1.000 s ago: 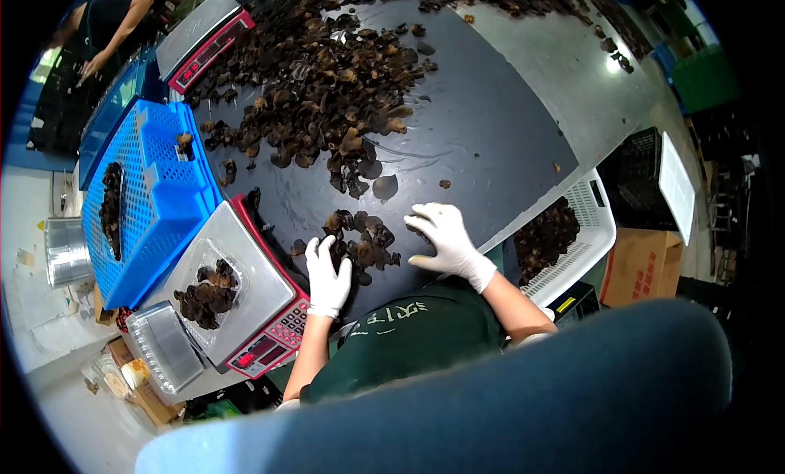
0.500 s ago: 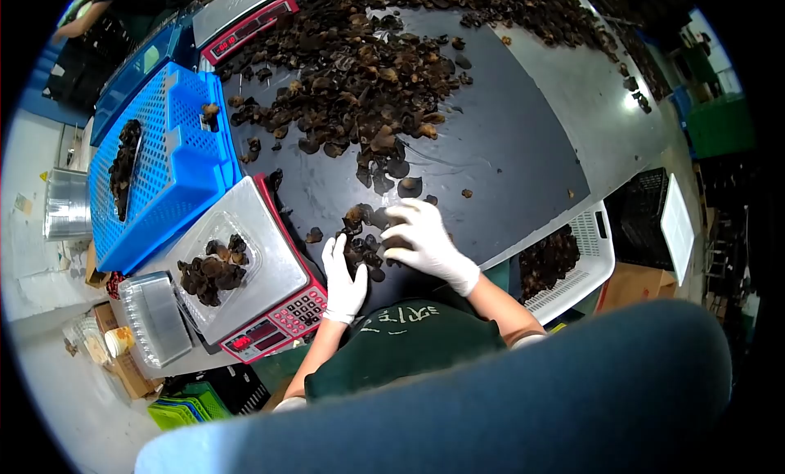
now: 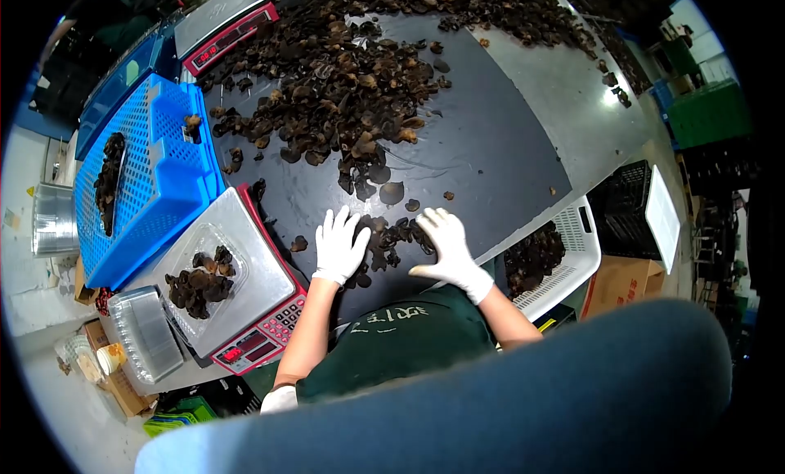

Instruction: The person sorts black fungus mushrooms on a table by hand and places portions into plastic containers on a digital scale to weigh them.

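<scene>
From the head view, pale characters run across the dark green apron point(image 3: 392, 343), too slanted to read surely; red characters mark the cardboard box point(image 3: 623, 284), also too small to make out. Red digits glow on the near scale point(image 3: 237, 298) and the far scale point(image 3: 221, 20), not clearly legible. And here are the hands, both in white gloves: the left hand point(image 3: 340, 247) spread wide, the right hand point(image 3: 450, 251) open too, thumb well out, with the small pile of dark fungus pieces point(image 3: 388, 243) between them on the black sheet point(image 3: 482, 155). A big heap point(image 3: 343, 98) spreads beyond, onto shiny grey metal point(image 3: 572, 98). A clear tray point(image 3: 231, 260) of pieces sits on the near scale, blue crates point(image 3: 147, 179) beside it, a white basket point(image 3: 582, 257) at right, green crates point(image 3: 710, 112) across the room.
</scene>
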A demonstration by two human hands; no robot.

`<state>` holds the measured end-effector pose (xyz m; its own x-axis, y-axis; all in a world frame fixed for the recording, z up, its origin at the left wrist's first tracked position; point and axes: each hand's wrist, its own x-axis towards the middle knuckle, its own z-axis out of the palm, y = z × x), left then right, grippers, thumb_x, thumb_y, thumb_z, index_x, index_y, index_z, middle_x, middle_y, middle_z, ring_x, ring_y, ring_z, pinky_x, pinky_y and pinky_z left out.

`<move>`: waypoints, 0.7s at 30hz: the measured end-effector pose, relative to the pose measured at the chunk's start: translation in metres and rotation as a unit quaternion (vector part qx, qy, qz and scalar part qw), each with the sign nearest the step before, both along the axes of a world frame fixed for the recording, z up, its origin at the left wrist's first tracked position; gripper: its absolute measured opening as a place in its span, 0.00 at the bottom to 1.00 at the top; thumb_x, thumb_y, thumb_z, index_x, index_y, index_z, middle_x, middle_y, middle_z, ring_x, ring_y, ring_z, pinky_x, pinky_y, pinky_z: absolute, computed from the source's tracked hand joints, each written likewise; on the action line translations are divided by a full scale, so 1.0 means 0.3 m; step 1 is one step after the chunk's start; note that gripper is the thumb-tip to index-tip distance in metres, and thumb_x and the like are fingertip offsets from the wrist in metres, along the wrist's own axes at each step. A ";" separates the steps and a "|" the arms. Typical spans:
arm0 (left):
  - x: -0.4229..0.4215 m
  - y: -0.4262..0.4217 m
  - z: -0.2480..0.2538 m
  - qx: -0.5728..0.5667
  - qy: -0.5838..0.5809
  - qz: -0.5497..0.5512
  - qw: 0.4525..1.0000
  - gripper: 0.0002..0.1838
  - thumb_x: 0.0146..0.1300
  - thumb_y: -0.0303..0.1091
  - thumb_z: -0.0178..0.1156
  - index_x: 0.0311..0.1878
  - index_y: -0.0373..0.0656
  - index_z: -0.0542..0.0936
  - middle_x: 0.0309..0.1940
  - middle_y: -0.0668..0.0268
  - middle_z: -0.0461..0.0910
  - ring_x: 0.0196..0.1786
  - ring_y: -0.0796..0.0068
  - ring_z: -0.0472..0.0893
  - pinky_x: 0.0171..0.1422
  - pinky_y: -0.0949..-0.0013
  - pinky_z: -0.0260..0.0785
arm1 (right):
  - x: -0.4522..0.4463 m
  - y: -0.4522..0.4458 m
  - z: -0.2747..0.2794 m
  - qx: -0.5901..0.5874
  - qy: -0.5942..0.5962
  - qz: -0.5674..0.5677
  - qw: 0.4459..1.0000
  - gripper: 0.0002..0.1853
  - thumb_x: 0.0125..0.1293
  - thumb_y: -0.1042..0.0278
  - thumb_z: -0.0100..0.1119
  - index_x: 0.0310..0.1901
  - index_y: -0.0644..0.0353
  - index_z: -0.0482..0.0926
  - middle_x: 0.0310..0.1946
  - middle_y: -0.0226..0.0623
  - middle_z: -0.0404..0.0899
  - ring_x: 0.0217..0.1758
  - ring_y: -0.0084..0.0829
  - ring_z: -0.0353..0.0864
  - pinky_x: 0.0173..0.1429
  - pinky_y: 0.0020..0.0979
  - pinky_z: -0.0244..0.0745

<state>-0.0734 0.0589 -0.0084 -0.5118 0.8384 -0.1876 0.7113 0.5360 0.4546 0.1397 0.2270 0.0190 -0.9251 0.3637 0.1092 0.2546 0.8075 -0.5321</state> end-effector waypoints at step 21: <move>0.109 -0.099 0.036 0.365 -0.173 0.174 0.898 0.05 0.60 0.22 0.61 0.39 0.40 0.79 0.38 0.63 0.78 0.41 0.67 0.81 0.51 0.67 0.74 | -0.303 -0.047 -0.085 -0.182 0.236 0.014 0.955 0.11 0.58 0.64 0.70 0.40 0.55 0.81 0.40 0.32 0.80 0.45 0.34 0.79 0.51 0.33 0.76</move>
<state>-0.0407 0.0291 0.0025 -0.7836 0.6033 0.1484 0.3071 0.1684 0.9367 0.0489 0.2128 -0.0065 -0.8144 0.4332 0.3862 -0.1009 0.5497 -0.8293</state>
